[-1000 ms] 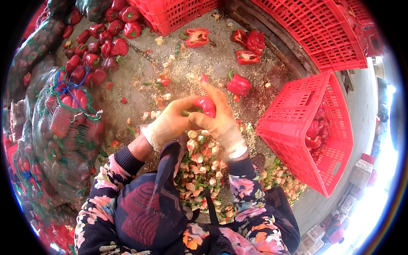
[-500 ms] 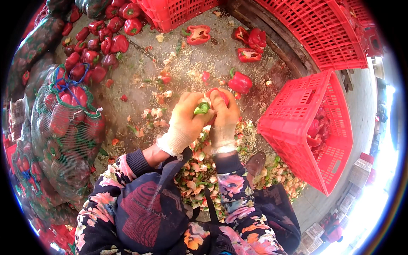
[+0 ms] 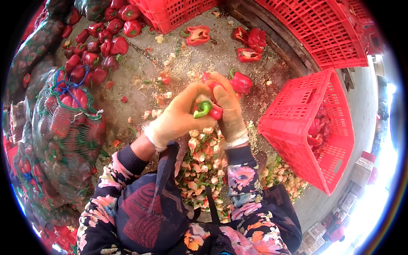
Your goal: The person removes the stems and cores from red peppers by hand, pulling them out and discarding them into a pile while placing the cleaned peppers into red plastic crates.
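A red bell pepper is held between my two gloved hands, low over the floor in the middle of the view. Its curled green stem sticks out toward my left thumb, and some pale core shows beside it. My left hand curls its fingers round the near left side of the pepper. On the other side, my right hand grips it with the thumb along its top; the fingertips are partly hidden. A whole red pepper lies just beyond my right hand.
Green mesh sacks of peppers line the left, beside a heap of loose peppers. A red crate with pepper pieces lies tipped at right. Cut peppers lie ahead. Discarded cores are piled beneath my arms.
My hands have spread slightly, and the pepper has turned between them. More of its stem and red flesh is visible; my right fingers have straightened upward.
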A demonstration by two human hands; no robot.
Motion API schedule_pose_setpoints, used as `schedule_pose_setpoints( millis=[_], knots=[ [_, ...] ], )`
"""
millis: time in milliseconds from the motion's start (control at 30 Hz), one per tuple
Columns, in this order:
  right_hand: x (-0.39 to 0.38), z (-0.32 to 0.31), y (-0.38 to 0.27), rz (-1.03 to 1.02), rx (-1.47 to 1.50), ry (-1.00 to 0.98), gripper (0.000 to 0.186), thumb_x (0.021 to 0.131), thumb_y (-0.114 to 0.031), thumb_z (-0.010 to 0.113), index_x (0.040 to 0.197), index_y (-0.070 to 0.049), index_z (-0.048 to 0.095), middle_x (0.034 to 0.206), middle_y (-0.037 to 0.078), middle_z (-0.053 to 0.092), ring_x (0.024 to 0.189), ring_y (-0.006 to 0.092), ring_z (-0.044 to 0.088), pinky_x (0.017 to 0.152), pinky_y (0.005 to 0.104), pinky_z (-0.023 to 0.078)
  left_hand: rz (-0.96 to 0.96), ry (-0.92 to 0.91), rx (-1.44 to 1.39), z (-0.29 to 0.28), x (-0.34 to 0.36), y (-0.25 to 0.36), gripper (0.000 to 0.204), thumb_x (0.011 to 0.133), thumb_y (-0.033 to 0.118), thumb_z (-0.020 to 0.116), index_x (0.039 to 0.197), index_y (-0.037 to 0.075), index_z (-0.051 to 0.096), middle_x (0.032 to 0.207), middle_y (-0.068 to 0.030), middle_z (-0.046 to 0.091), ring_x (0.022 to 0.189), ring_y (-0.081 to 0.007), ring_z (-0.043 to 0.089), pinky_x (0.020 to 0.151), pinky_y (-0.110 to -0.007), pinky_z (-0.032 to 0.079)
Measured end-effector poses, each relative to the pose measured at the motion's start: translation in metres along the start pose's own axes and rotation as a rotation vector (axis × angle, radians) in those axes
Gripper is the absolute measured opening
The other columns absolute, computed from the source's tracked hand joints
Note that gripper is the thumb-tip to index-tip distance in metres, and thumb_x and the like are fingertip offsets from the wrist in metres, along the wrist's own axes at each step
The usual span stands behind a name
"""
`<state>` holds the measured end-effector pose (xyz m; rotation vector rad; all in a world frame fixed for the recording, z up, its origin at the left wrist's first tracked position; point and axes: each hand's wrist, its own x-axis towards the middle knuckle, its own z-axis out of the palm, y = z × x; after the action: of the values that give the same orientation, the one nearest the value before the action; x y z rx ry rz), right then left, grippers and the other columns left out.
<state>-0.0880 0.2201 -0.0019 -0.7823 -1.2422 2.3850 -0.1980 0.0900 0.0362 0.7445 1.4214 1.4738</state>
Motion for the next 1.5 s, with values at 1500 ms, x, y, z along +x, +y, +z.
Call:
schedule_pose_setpoints(
  millis=[1500],
  knots=[
    [-0.020,0.038,0.018,-0.222,-0.138,0.058,0.065,0.091,-0.033,0.071,0.144,-0.001,0.052,0.133,0.008,0.054,0.114,0.0195,0.058,0.100,0.0352,0.048,-0.107,0.043,-0.501,-0.008,-0.019,-0.034,0.048,0.106,0.018,0.058,0.150,0.005,0.047,0.136,-0.0026,0.058,0.120,-0.0094,0.054,0.103,-0.028,0.046]
  ],
)
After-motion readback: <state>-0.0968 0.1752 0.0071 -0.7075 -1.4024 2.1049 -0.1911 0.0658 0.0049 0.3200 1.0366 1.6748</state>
